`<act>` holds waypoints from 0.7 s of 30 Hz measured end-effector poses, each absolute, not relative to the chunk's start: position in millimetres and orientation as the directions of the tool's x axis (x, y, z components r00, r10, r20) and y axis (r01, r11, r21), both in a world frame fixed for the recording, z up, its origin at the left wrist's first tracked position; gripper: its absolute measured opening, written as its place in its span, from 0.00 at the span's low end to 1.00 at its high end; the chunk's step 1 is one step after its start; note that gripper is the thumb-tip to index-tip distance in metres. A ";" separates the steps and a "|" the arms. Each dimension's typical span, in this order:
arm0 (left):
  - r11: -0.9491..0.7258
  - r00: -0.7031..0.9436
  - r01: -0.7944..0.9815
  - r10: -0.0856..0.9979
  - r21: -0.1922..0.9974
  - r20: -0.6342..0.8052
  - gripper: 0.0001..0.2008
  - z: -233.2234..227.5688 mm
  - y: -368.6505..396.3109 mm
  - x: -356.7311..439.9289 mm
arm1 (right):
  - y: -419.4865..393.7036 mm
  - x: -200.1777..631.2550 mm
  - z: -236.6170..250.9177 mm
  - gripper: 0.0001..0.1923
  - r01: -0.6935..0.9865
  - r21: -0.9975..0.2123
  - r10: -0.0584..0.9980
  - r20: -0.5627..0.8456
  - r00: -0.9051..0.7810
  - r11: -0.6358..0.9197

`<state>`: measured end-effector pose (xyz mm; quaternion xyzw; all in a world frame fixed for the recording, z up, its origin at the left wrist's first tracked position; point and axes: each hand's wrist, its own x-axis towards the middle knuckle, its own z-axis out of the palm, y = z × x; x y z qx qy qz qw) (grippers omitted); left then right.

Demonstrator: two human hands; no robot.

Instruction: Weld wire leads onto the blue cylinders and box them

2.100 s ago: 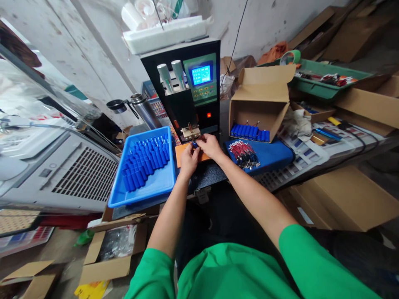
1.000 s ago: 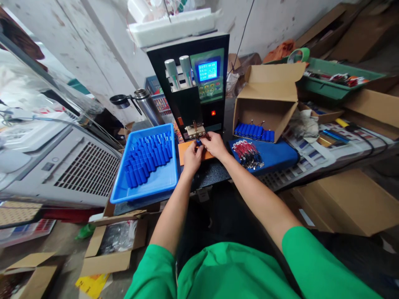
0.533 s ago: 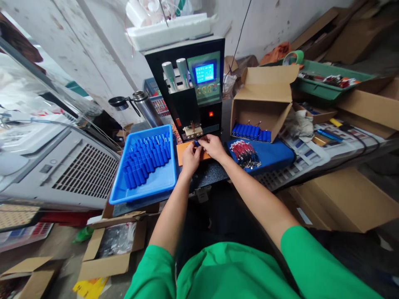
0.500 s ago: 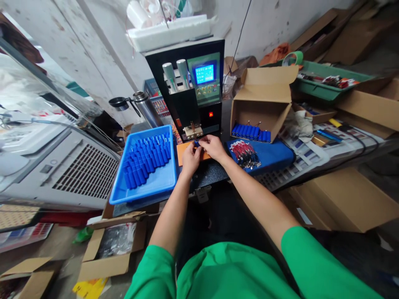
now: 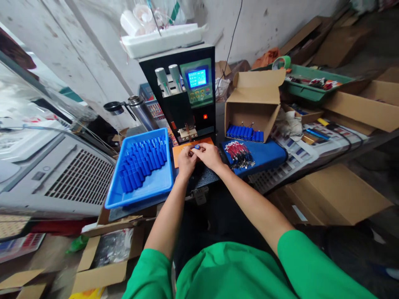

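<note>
Both hands meet in front of the black spot welder point(image 5: 182, 106). Pinched between them is a blue cylindrical battery point(image 5: 197, 147), its round end facing up; the fingers hide most of it. My left hand point(image 5: 187, 161) is closed on its left side, my right hand point(image 5: 209, 155) on its right. Under the hands lies an orange plate point(image 5: 176, 155), just below the welder's electrodes point(image 5: 187, 129). Left of my hands, a blue tray point(image 5: 156, 187) holds rows of blue batteries point(image 5: 141, 162). To the right sits a bundle of red and black wires point(image 5: 238, 153) on a blue pad.
An open cardboard box point(image 5: 252, 99) with several blue batteries stands behind the wires. A steel thermos point(image 5: 143, 114) is behind the tray. Farther right are a green bin point(image 5: 324, 89) and cartons. An open carton point(image 5: 104, 268) rests on the floor at left.
My hands have drawn back a little from the electrodes toward me, and the battery's end now shows between the fingers. The camera view has shifted slightly.
</note>
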<state>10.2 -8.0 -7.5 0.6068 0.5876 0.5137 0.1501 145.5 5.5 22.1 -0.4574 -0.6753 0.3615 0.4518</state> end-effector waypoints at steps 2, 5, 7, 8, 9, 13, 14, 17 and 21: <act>-0.261 -0.216 0.582 0.864 0.770 0.456 0.09 -6.5 -8.7 10.3 | 2.7 144.8 24.3 0.11 0.324 -0.893 0.949 0.275 -0.156 0.312; -0.275 -0.196 0.581 0.867 0.766 0.459 0.09 -5.6 -8.4 9.5 | 1.1 146.9 26.7 0.10 0.350 -0.888 0.954 0.263 -0.145 0.298; -0.288 -0.175 0.568 0.873 0.771 0.456 0.10 -5.1 -7.2 8.5 | 0.6 150.1 28.5 0.10 0.378 -0.878 0.956 0.270 -0.115 0.293; -0.291 -0.167 0.565 0.876 0.772 0.453 0.10 -4.7 -6.2 7.9 | 0.6 151.7 29.4 0.11 0.391 -0.874 0.957 0.275 -0.094 0.289; -0.291 -0.161 0.564 0.879 0.773 0.448 0.10 -4.1 -5.1 7.3 | 0.8 153.0 30.2 0.12 0.400 -0.872 0.957 0.281 -0.067 0.284; -0.270 -0.170 0.608 0.874 0.747 0.454 0.14 0.2 0.3 6.0 | 7.0 150.9 29.2 0.14 0.286 -0.934 0.977 0.202 -0.075 0.215; -0.274 -0.168 0.607 0.873 0.746 0.458 0.14 2.0 1.2 6.1 | 9.7 148.9 27.7 0.14 0.215 -0.958 0.981 0.173 -0.089 0.189; -0.300 -0.124 0.619 0.875 0.726 0.468 0.13 8.0 1.6 7.3 | 16.9 142.4 22.9 0.16 0.089 -0.987 0.984 0.124 -0.124 0.136; -0.280 -0.136 0.656 0.870 0.701 0.475 0.16 12.7 -0.5 9.5 | 20.1 139.5 19.5 0.18 0.093 -0.990 0.987 0.091 -0.129 0.103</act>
